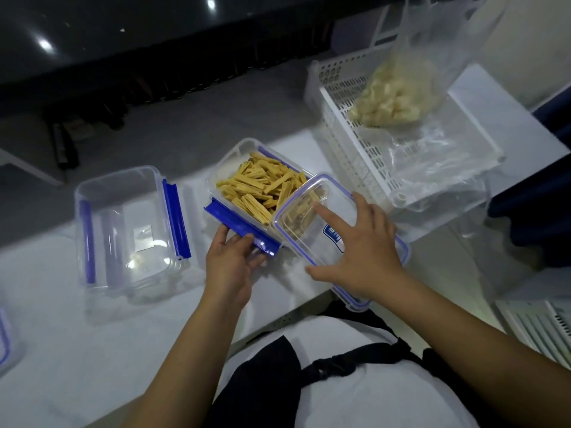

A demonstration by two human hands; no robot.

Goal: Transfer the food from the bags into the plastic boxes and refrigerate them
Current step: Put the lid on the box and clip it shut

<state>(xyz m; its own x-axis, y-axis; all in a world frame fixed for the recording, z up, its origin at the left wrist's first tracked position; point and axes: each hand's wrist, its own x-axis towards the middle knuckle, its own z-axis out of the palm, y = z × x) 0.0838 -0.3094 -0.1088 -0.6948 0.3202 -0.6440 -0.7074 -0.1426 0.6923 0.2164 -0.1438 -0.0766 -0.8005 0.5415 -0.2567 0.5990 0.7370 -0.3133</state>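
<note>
Currently right hand (pixel 361 251), fingers spread, presses lid (pixel 312 223) askew over filled box (pixel 259 186); left hand (pixel 230 257) grips blue clasp (pixel 244 228); risk: misaligned lid pinches food, won't seal

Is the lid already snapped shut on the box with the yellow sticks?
No, the lid lies askew over only one end of the box, leaving most of the yellow sticks uncovered.

The right hand (pixel 361 248) lies flat on a clear lid (pixel 333 230) half covering a box (pixel 247 180) of yellow sticks (pixel 262 183); the left hand (pixel 230 257) holds its near blue clip (pixel 238 225).
</note>
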